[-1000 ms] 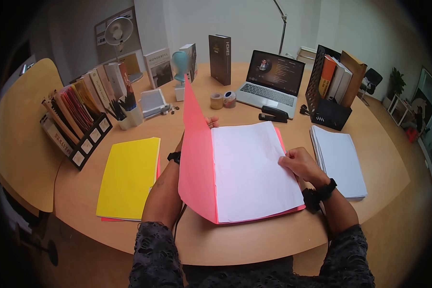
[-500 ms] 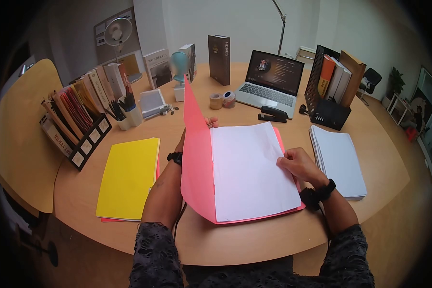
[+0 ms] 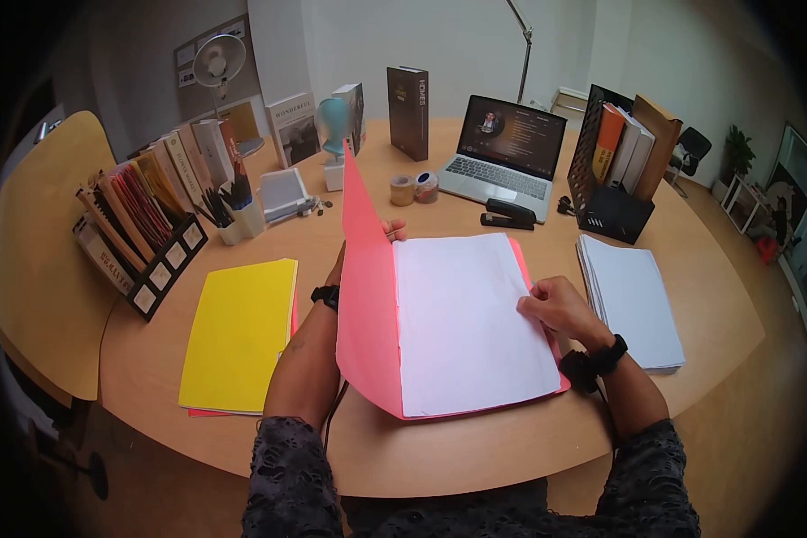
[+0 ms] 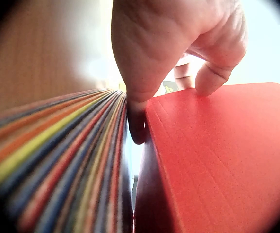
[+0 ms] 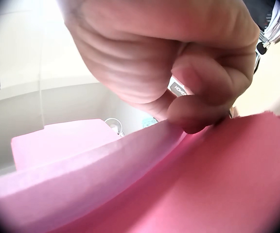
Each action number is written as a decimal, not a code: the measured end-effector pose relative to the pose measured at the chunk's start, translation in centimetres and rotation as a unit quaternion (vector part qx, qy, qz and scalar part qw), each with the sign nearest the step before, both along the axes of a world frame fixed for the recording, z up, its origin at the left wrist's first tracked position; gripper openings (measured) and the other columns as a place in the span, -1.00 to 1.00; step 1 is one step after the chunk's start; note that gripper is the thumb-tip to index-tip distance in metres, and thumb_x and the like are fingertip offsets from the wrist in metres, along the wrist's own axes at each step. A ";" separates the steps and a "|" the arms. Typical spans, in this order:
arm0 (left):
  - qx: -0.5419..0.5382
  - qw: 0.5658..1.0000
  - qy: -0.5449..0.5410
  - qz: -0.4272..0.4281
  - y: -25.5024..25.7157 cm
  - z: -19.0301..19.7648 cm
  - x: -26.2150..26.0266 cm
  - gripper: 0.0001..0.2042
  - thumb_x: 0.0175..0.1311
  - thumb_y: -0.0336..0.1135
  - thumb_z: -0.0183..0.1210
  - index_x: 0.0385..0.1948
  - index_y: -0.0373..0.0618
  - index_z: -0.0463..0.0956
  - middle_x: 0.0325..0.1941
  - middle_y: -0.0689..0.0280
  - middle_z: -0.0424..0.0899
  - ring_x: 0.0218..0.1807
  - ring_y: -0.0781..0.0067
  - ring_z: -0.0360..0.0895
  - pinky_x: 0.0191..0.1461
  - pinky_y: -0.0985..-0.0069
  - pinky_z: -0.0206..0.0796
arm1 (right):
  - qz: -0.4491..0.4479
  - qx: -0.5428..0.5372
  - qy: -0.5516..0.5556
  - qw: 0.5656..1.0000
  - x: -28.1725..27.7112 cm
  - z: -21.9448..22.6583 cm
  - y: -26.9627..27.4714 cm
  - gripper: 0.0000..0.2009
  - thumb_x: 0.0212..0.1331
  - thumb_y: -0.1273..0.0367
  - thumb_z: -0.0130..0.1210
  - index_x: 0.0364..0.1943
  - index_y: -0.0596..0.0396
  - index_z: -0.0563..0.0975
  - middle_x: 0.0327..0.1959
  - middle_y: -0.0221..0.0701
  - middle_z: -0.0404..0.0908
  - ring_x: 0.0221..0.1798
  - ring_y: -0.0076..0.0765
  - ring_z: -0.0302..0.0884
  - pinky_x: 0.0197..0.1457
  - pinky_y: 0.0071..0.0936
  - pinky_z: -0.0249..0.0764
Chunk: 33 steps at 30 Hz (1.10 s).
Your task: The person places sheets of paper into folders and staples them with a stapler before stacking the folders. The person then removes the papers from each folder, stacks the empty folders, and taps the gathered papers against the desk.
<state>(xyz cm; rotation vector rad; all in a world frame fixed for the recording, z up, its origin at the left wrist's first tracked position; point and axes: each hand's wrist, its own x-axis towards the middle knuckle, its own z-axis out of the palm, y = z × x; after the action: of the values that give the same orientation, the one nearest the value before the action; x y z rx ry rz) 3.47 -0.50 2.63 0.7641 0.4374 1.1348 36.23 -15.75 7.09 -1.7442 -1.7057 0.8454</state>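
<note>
A pink folder (image 3: 368, 323) lies open at the middle of the desk, its left cover standing up. White sheets (image 3: 471, 332) rest on its right side. My right hand (image 3: 560, 307) pinches the sheets' right edge between thumb and curled finger; the right wrist view shows the fingertips at the white paper (image 5: 81, 170) just above the pink folder. Partly hidden behind the raised cover, my left hand (image 3: 394, 230) grips the folder near its far edge. In the left wrist view its thumb hangs beside the red-looking cover (image 4: 227, 155), next to a fan of thin coloured edges (image 4: 67, 160).
A yellow folder (image 3: 242, 332) lies left, a stack of white paper (image 3: 637, 305) right. Behind stand a stapler (image 3: 509, 215), tape rolls (image 3: 403, 189), a laptop (image 3: 502, 148) and an upright book (image 3: 408, 112). File holders (image 3: 166, 269) with books and folders flank the desk.
The white sheets have shifted slightly left and toward the person within the folder, and their lower left corner sits flatter by the fold. Both hands stay nearly in place.
</note>
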 end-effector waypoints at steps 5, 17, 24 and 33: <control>-0.021 1.000 0.000 -0.021 0.0 0.2 -0.2 -0.92 0.27 -0.34 0.15 -0.32 -0.09 0.47 0.06 0.20 0.56 -0.02 0.39 0.56 -0.02 0.43 0.55 | 0.035 -0.006 0.049 0.998 0.3 0.3 -0.2 -0.74 0.06 0.32 0.24 -0.57 0.27 0.53 -0.62 -0.42 0.49 -0.55 -0.56 0.41 -0.48 -0.50 0.35; -0.088 0.995 0.007 -0.046 1.4 -0.3 -0.5 -0.90 0.25 -0.34 0.16 -0.29 -0.11 0.47 0.07 0.19 0.56 -0.02 0.39 0.57 -0.03 0.46 0.55 | 0.059 -0.043 0.056 0.996 0.2 0.7 -0.1 -0.78 0.11 0.34 0.25 -0.53 0.21 0.54 -0.68 -0.51 0.43 -0.64 -0.64 0.33 -0.61 -0.59 0.19; -0.056 0.998 0.016 -0.002 -0.1 0.7 -0.1 -0.88 0.28 -0.32 0.17 -0.36 -0.14 0.47 0.07 0.12 0.56 -0.04 0.33 0.58 -0.03 0.45 0.56 | 0.043 0.098 -0.117 0.987 1.6 1.9 1.1 -0.73 0.11 0.29 0.20 -0.41 0.31 0.56 -0.56 -0.30 0.57 -0.48 -0.46 0.54 -0.41 -0.45 0.45; -0.106 0.994 -0.014 -0.027 3.3 -2.2 -0.5 -0.89 0.28 -0.37 0.16 -0.41 -0.16 0.49 0.01 0.08 0.59 -0.08 0.27 0.60 -0.03 0.47 0.54 | 0.092 0.187 -0.278 0.938 1.7 2.8 16.0 -0.69 0.15 0.41 0.09 -0.07 0.35 0.50 -0.11 -0.02 0.61 -0.01 0.12 0.54 0.08 -0.20 0.45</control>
<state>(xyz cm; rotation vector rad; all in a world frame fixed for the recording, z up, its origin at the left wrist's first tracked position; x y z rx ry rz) 2.96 2.78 0.39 0.5701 0.5025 1.0284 37.89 0.28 9.88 -1.6610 -2.2413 0.0602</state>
